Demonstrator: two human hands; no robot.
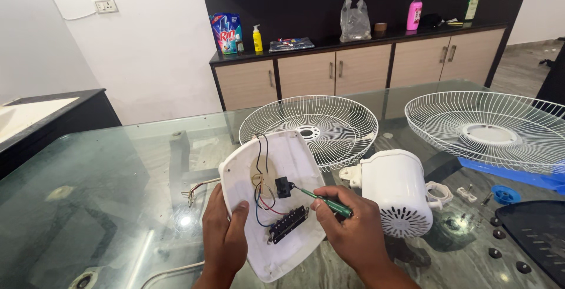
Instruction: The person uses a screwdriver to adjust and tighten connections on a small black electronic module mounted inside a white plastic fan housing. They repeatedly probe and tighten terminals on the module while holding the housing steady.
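Head view showed the left hand (225, 239) clasped around the white fan base cover (276, 201) near the table's (106, 195) front edge; the right hand (353, 233) pinched a green screwdriver (323, 202), tip at its black switch (283, 187).

White wall (147, 47), dark-topped wooden sideboard (353, 68), glass table (106, 183).

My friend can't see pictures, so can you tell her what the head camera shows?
A person's left hand holds up a white plastic fan cover with coloured wires and a black switch block inside, while the right hand points a green screwdriver into it. On the glass table around it lie a white fan motor and two white wire grilles.
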